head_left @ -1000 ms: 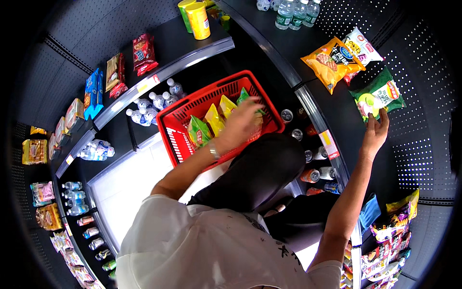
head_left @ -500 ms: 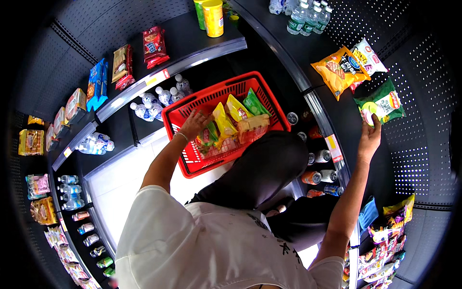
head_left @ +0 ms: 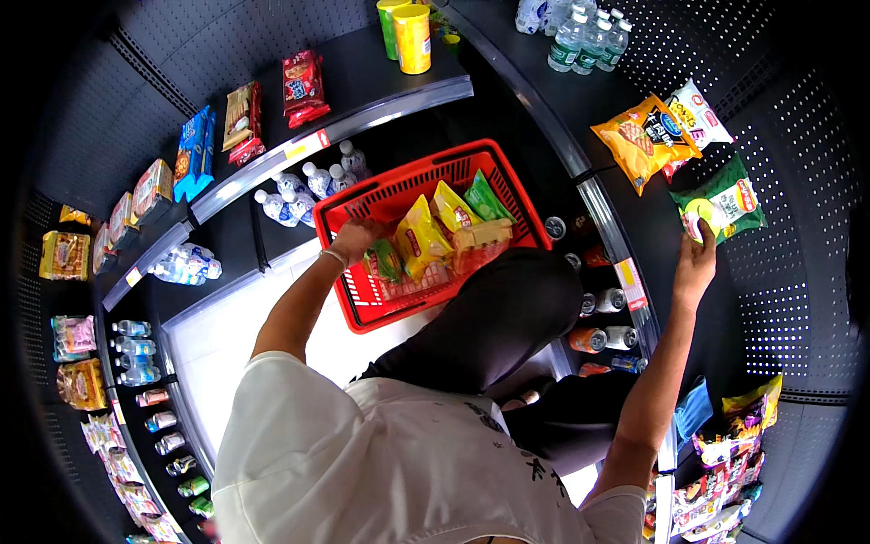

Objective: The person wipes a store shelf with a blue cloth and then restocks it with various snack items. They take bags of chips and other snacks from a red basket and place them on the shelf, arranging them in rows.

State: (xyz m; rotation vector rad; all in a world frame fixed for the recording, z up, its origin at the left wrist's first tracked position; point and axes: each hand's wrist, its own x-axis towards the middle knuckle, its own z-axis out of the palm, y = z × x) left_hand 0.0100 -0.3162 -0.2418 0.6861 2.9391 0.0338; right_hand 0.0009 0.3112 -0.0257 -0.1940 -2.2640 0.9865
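— Where are the two hands?

— The left hand point(head_left: 355, 239) sits at the near-left rim of the red shopping basket point(head_left: 362, 304), fingers curled down over the rim or over the packets just inside; I cannot tell which it grips. The right hand point(head_left: 696, 261) is raised to the shelf on the right, its fingers touching the lower edge of a green snack bag point(head_left: 723, 201) that hangs against the perforated back panel point(head_left: 788, 272).

— Is that right hand closed on the bag?

— The fingers press against the bag's bottom corner, but whether they pinch it is not clear from this angle.

— What is in the basket?

— Several packets standing or leaning together: a yellow bag point(head_left: 419, 240), another yellow one point(head_left: 453, 207) behind it, a light green bag point(head_left: 486, 198) at the far side, and a small green packet point(head_left: 388, 261) right beside the left hand.

— And around the green snack bag?

— Just above it hangs an orange chip bag point(head_left: 639, 140), with a white bag point(head_left: 700, 113) beside that. Clear water bottles point(head_left: 580, 32) stand on the shelf further up.

— Anything else nearby?

— Two yellow and green cups point(head_left: 406, 32) on the top shelf ahead, red snack packs point(head_left: 303, 86) and blue packs point(head_left: 192, 152) to their left, small water bottles point(head_left: 313, 181) on the shelf below, and drink cans point(head_left: 607, 317) on the low right shelf.
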